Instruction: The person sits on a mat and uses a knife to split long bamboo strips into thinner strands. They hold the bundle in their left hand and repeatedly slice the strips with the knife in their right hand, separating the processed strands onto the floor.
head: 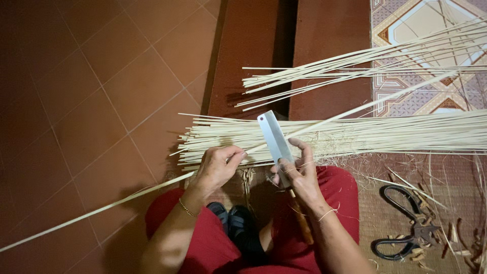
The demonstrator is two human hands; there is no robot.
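**Strip held against blade, both hands closed**

Far left: red tiled floor (91, 101), with the long pale strip (101, 208) running low across it from the bottom left edge, rising to the right.

Your left hand (215, 170) sits just above your red-trousered knee (203, 238). Its grip is closed, thumb and fingers pinched on the strip. A thin gold bracelet (187, 208) lies at the wrist.

Between your knees: a dark sandal (238, 228), partly in shadow.

Your right hand (299, 175) has its grip closed on the flat steel blade (274, 142), fingers wrapped low on the metal; the blade tilts up and to the left, and its wooden handle (304, 228) runs down along your forearm. The strip crosses the blade's face and continues up right toward the patterned tiles (421, 30).

Behind both hands: a broad bundle of cut strips (380, 134) lying level, with a looser fan of strips (355, 66) above it.

Far right: black scissors (406, 228) on a woven mat (385, 203), among shavings.
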